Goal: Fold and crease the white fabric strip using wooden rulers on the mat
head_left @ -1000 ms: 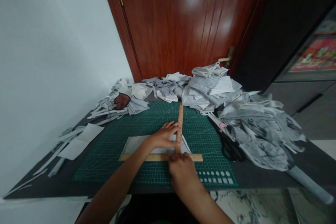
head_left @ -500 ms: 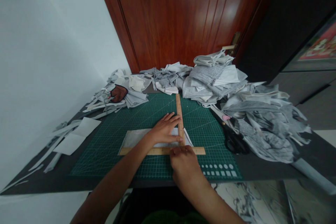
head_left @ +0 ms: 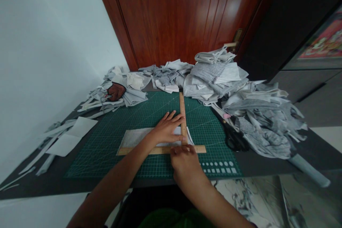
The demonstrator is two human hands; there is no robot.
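On a green cutting mat (head_left: 101,153) lies a piece of light grey cloth (head_left: 133,136). Across its near edge runs a wooden ruler strip (head_left: 155,150), and an upright wooden strip (head_left: 182,105) meets it at a right angle. My left hand (head_left: 167,128) presses flat on the cloth, fingers spread, fingertips and thumb touching the upright strip. Curled into a fist, my right hand (head_left: 185,162) rests at the near strip, close to where the two strips meet. What its fingers hold, if anything, is hidden. A narrow bit of cloth shows right of the upright strip.
Black scissors (head_left: 236,139) lie right of the mat beside a heap of grey cloth (head_left: 267,124). More cloth is piled at the back (head_left: 213,74) and left, where a brown mesh piece (head_left: 117,91) and a white sheet (head_left: 72,137) lie. A door (head_left: 171,17) stands behind.
The whole view has shifted slightly, so everything sits a little further left and higher. Both hands and the ruler strips keep nearly the same places on the mat.
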